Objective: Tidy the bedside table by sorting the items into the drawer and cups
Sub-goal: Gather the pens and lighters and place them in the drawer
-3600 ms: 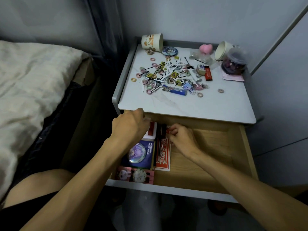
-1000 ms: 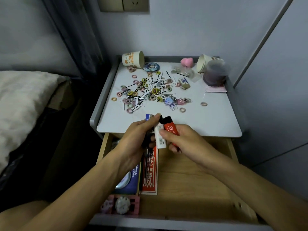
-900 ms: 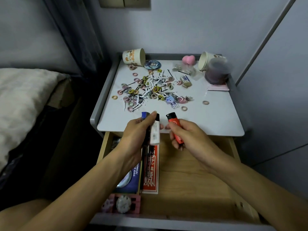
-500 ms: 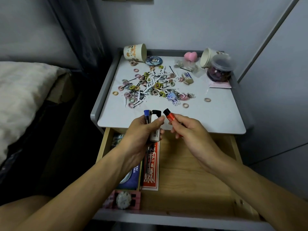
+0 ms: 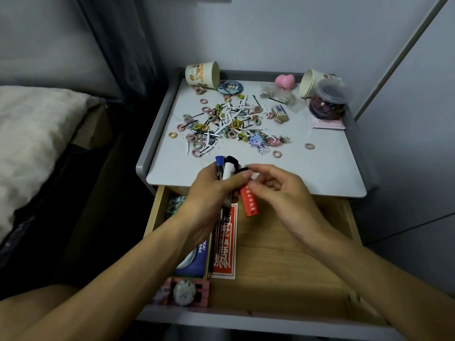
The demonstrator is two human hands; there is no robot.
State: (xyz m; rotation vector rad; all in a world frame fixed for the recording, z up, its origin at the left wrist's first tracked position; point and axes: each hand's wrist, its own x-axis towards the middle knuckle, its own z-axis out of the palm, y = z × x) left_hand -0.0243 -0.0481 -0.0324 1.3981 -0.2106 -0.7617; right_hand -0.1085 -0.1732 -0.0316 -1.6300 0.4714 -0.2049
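Sorting above the open drawer [image 5: 266,271].
Left hand [image 5: 211,193] curls round blue lighter [image 5: 219,164] and white lighter [image 5: 227,170]; right hand [image 5: 279,190], at its 3 o'clock, pinches red lighter [image 5: 250,202].

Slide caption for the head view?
Left hand grips blue lighter and white lighter; right hand pinches red lighter over open drawer.

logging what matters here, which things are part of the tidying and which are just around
Job: left hand holding lighters, right hand pinching red lighter, hair ties, printed cup, plain cup, drawer.
Just around: bed, curtain.
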